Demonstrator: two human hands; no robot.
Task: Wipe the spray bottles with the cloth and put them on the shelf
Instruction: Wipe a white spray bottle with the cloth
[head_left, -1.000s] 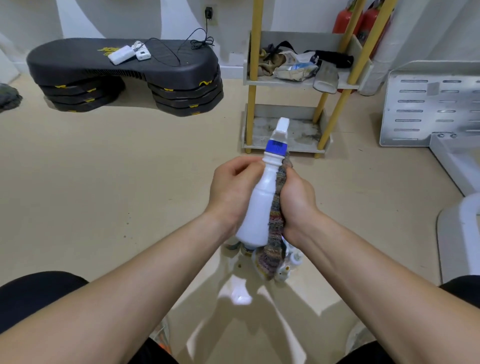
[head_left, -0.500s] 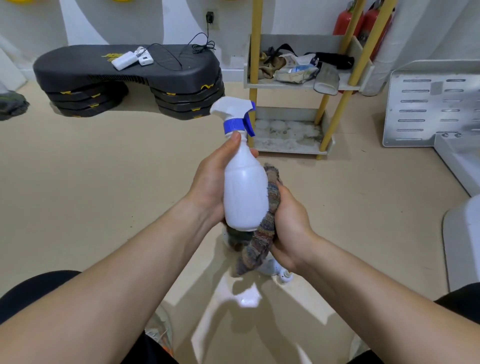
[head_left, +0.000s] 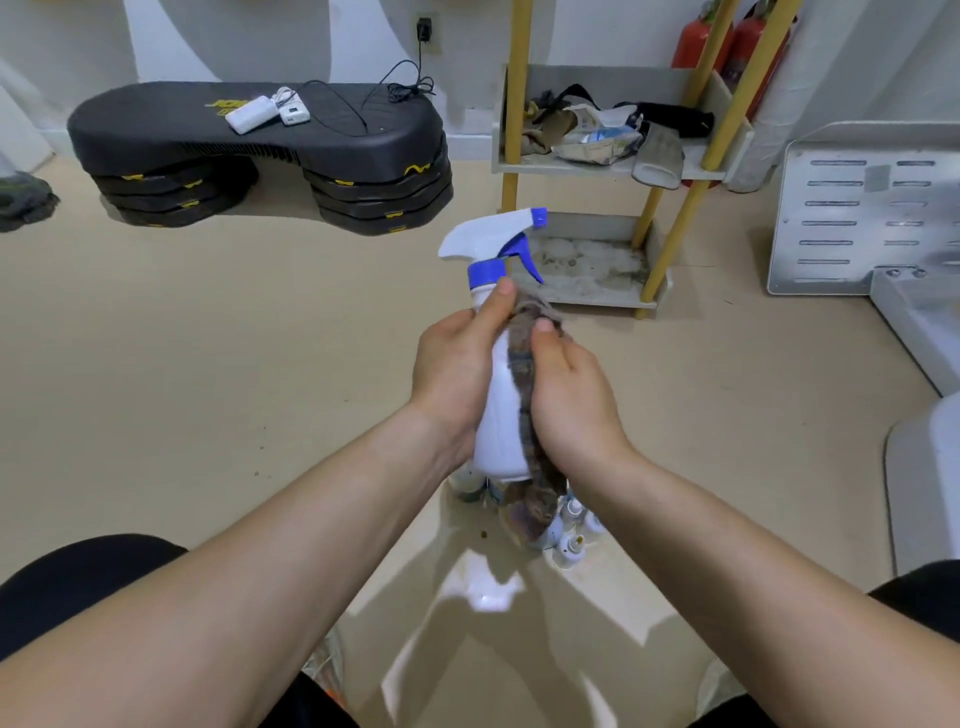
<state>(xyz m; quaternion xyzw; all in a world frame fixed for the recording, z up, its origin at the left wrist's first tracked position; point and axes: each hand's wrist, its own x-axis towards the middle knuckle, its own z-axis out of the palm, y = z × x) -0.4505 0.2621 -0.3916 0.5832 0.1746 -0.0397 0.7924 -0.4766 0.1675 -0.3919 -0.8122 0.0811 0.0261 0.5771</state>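
The spray bottle (head_left: 500, 415) is held upright in mid-air in front of the person, between the 2 hands and above the floor (head_left: 234, 364), with its white and blue trigger head clear of both hands. The left hand (head_left: 457, 374) grips the white body from the left, fingers wrapped behind it and the thumb lying up toward the blue collar. That looks like a steadying hold, so the bottle cannot twist or slip while it is rubbed.

The right hand (head_left: 571, 395) is curled around the cloth (head_left: 522, 364) and presses it flat against the bottle's right side, thumb on top of the bunched end. The rest of the cloth hangs loose below the bottle's base. Holding it as a long strip lets 1 stroke cover most of the body, so this is probably the wiping step, with the trigger head and collar not yet reached.

Directly below, several small bottles (head_left: 571, 525) stand on the floor, partly hidden by the cloth; they are likely waiting their turn. The shelf (head_left: 587, 260) stands ahead, near the bottle. Its lower tray is stained but free, while the upper tray (head_left: 675, 174) is crowded with rags and packets, so the lower 1 seems the likely landing spot.
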